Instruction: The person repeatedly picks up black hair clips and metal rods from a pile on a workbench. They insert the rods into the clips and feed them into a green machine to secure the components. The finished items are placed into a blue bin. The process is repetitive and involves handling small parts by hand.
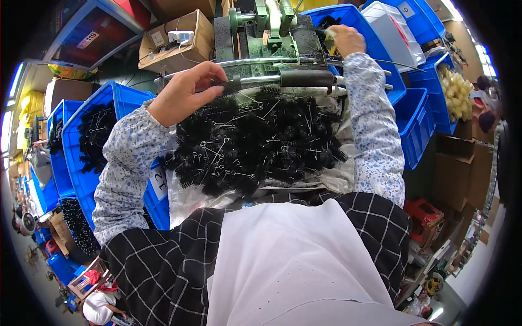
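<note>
Your brush pile [261, 142] probably sits lap-side for easy reach, left hand [186, 89] pinching a black brush [217, 83], right hand [349, 41] curled, can't tell on what.

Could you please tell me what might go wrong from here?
The left hand is close to the end of the rod; if that moved, the hand could be pinched.
The right sleeve crosses over the machine's right side, so loose cloth might snag.
The brushes lie heaped with their wire loops mixed, so lifting one could drag others along.
</note>
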A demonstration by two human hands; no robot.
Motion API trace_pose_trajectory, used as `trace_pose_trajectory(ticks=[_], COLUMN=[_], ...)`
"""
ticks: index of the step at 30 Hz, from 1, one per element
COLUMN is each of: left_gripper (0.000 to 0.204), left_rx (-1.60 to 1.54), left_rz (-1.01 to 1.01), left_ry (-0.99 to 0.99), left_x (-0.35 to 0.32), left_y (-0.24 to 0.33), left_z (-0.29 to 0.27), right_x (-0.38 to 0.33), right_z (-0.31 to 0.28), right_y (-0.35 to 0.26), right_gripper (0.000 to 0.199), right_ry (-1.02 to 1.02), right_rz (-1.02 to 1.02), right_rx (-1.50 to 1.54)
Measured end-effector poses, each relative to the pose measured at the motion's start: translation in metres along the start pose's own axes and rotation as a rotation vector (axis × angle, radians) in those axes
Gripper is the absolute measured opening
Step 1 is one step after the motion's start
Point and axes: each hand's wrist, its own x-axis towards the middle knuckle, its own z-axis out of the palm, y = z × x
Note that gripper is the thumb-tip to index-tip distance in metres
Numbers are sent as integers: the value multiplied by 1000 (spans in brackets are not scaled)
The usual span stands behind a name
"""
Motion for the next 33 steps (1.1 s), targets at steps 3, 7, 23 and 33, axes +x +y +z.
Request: trace_pose_trajectory(ticks=[3, 7, 23, 33], left_gripper=[24, 23, 24, 11], left_rx=[-13, -3, 681, 477], left_rz=[78, 104, -150, -13], left_ry=[22, 198, -85, 64], left_x=[17, 40, -27, -25], left_y=[-10, -10, -87, -67], left_z=[11, 40, 32, 21], right_x=[-21, -66, -35, -25], right_z=[-25, -75, -3, 14], right_y=[33, -67, -68, -62], right_gripper=[26, 30, 20, 21], right_ry=[380, -180, 175, 201], right_rz=[118, -236, -63, -107], right_rx=[-88, 700, 157, 273])
